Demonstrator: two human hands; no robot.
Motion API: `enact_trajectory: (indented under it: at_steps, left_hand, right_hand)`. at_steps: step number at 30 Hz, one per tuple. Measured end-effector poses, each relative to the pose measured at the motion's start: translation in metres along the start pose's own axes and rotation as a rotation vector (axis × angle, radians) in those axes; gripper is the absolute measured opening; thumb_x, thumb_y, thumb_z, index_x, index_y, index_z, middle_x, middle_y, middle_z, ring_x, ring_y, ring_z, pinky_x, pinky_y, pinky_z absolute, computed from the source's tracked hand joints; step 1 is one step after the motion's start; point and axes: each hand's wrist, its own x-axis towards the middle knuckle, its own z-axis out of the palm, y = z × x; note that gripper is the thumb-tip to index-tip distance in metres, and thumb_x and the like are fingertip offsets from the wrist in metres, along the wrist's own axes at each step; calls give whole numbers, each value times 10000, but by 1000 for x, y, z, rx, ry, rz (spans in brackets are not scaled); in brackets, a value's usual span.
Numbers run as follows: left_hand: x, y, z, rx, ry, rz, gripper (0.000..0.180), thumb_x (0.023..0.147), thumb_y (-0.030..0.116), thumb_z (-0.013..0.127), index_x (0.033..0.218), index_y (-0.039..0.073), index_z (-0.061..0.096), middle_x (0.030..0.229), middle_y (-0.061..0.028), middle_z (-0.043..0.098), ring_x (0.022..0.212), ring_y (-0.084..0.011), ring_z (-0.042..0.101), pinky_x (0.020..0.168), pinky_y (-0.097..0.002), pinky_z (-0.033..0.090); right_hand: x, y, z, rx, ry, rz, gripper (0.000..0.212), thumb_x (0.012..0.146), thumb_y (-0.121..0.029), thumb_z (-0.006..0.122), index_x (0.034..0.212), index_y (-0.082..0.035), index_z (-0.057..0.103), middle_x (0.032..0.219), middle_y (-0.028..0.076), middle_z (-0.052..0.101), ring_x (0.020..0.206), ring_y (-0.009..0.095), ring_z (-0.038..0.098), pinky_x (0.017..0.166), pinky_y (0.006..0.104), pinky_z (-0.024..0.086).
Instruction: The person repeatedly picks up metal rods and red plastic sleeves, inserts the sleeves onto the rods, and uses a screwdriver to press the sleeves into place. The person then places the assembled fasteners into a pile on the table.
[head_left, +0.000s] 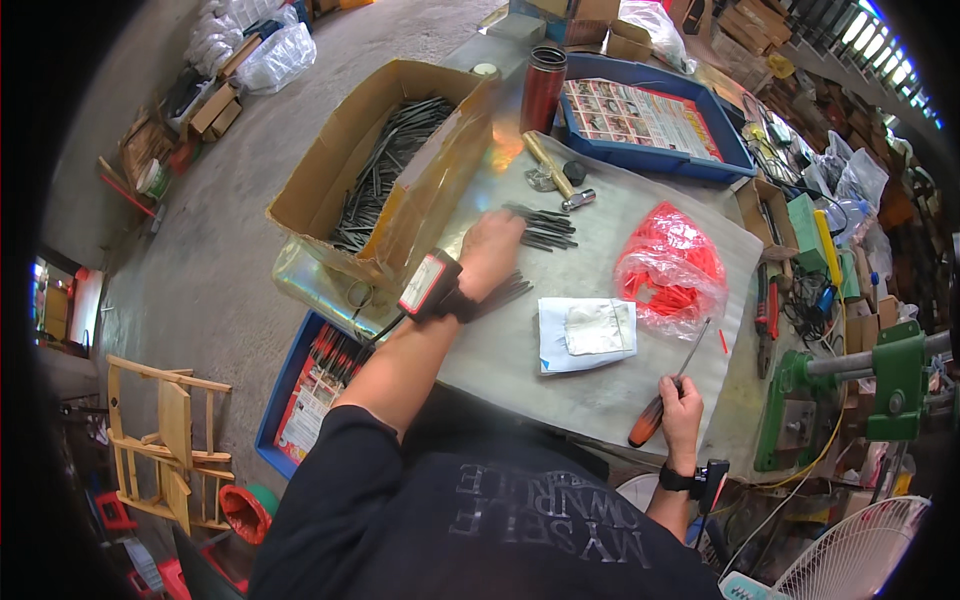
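Observation:
My left hand [490, 252] is curled at the left end of a small bundle of thin dark metal rods [550, 230] on the table, its fingertips partly hidden. More rods [508, 290] lie beside its wrist. In my right hand [682, 412], near the table's front edge, is a screwdriver [648, 422] with an orange and black handle, its shaft pointing up and away. A clear bag of small red plastic pieces [668, 265] rests beyond it. Between the hands lies a white paper packet [588, 335].
A cardboard box [290, 205] full of dark rods stands at the left. Behind are a hammer [555, 165], a red tumbler [543, 90] and a blue tray [740, 160]. Another blue tray [268, 425] with screwdrivers sits lower left. Pliers [767, 320] and a green vise-like machine [890, 375] are right.

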Motion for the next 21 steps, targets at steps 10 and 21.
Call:
enact_trajectory:
  at_steps: [10,21]
  left_hand:
    - [3,1,13,8,-68,-93,123,764,35,553,873,55,606,882,-125,557,897,-326,533,761,-407,445]
    - [5,-8,15,26,-54,45,69,759,20,530,809,43,572,836,-120,562,826,-333,544,703,-417,448]
  right_hand:
    - [-7,0,2,-18,-17,27,257,857,-208,609,899,44,579,684,86,611,624,127,536,587,282,438]
    - [-9,-6,6,-172,23,15,297,831,-257,623,904,27,578,699,153,610,623,236,579,602,335,455]
